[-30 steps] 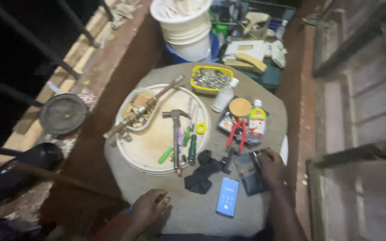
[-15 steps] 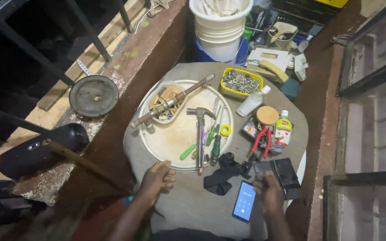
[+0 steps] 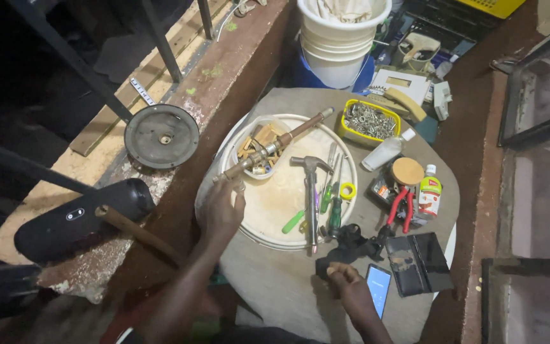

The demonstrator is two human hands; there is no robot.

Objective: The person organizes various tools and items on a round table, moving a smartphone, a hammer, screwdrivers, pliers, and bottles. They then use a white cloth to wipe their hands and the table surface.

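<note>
A person's left hand (image 3: pixel 221 213) reaches over the near-left rim of a round cream-coloured tray (image 3: pixel 275 216), fingers loosely spread and holding nothing, the fingertips touching or just short of the lower end of a long brass-and-copper pipe fitting (image 3: pixel 275 145). The right hand (image 3: pixel 345 283) rests lower on the grey round tabletop (image 3: pixel 275 286), its fingers curled on a black, lumpy clamp-like object (image 3: pixel 348 245) at the tray's near edge; how firmly it grips cannot be told.

The pipe fitting is a slim tube, dull bronze along most of its length, with a bulkier valve-like joint near the middle. It lies across a clear plastic tub of small brass parts (image 3: pixel 259 150) at the tray's upper left. Its long axis runs diagonally, the lower end pointing toward the left hand, the upper end pointing up and right toward a yellow tray of silver screws (image 3: pixel 370 121).

On the tray beside it lie a steel claw hammer (image 3: pixel 312 191), handle pointing toward the person, green-handled screwdrivers (image 3: pixel 333 207) and a small roll of yellow tape (image 3: pixel 348 190). Right of the tray sit red-handled pliers (image 3: pixel 402 207), a small bottle with a red label (image 3: pixel 429 191), a black folded wallet case (image 3: pixel 423 262) and a lit smartphone (image 3: pixel 379 288) just beside the right hand. White stacked buckets (image 3: pixel 342 44) stand beyond the table.
</note>
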